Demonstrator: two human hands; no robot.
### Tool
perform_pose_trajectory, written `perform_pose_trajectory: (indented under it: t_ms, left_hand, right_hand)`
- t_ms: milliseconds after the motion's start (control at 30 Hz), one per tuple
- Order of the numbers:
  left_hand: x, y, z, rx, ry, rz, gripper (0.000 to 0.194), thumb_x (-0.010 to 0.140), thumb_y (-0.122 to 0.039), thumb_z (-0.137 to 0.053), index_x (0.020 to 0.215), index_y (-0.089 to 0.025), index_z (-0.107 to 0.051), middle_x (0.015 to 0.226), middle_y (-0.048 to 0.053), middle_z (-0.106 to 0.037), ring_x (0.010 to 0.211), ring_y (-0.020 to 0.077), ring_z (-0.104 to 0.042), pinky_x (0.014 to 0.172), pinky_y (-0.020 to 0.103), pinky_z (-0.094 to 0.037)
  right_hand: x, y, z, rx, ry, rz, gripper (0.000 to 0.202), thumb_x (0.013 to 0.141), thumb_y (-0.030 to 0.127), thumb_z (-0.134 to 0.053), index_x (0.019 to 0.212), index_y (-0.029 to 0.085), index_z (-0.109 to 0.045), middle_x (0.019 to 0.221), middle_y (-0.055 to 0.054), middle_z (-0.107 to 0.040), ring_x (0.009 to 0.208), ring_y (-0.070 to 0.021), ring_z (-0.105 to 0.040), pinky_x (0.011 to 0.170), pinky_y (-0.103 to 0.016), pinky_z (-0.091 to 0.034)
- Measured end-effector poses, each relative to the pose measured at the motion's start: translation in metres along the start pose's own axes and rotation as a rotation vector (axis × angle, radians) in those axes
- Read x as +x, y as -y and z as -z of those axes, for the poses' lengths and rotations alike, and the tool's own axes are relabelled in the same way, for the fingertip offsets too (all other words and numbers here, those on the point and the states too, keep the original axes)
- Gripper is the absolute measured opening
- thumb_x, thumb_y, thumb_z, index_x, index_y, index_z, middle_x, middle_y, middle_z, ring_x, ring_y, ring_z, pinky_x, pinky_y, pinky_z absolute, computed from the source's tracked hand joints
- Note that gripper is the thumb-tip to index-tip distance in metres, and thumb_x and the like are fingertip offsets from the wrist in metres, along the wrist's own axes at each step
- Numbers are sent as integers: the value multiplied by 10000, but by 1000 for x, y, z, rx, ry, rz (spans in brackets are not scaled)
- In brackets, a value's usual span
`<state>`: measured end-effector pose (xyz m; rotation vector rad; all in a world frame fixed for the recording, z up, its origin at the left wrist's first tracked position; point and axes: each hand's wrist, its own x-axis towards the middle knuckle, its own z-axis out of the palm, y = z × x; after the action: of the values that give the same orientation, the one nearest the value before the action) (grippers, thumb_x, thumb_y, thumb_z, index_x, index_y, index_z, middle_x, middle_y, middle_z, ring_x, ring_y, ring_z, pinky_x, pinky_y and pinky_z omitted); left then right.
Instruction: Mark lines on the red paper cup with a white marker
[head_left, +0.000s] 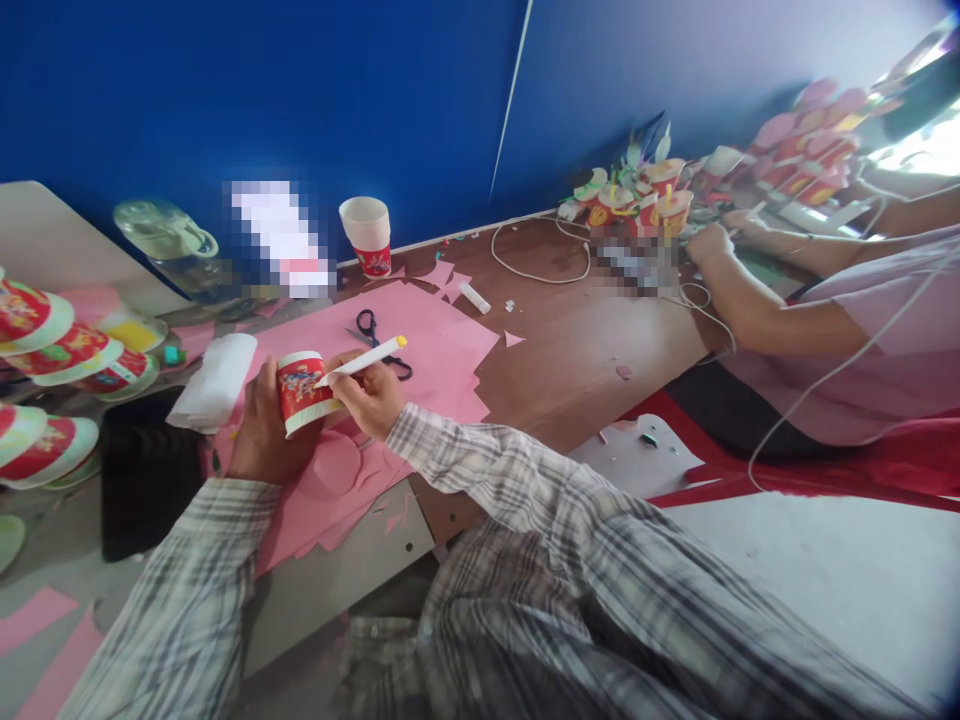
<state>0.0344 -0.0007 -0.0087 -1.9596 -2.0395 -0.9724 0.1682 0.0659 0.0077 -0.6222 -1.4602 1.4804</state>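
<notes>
My left hand (pixel 268 430) is wrapped around a red and white paper cup (pixel 304 385), which lies tilted above the pink paper. In my right hand (pixel 371 398) is a white marker (pixel 367 360) with a yellow end, its tip against or very close to the cup's printed side. Sheets of pink paper (pixel 427 345) spread beneath both hands, with a round pink piece (pixel 335 468) near my left wrist. Dark-handled scissors (pixel 367 325) rest on the paper just beyond my right hand, partly hidden by the marker.
Stacked paper cups (pixel 67 350) and a black tablet-like slab (pixel 146 480) are at left, beside a white tissue roll (pixel 217 375). Another cup (pixel 366 235) stands near the blue wall. A glue stick (pixel 475 298) lies right of it. A co-worker's arms (pixel 757 310) reach over the table at right.
</notes>
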Motion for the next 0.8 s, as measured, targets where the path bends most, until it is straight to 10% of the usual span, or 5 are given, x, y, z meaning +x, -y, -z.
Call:
perform_pose_trajectory:
  t_ms: [800]
  left_hand:
    - [-2, 2, -3, 72, 13, -45, 805, 732, -407, -485, 1338, -55, -91, 1272, 254, -352, 1180, 329, -366, 947, 498, -348]
  right_hand:
    - [-2, 7, 2, 59, 25, -25, 297, 713, 359, -438, 784, 109, -582, 566, 63, -502, 546, -23, -465, 536, -210, -348]
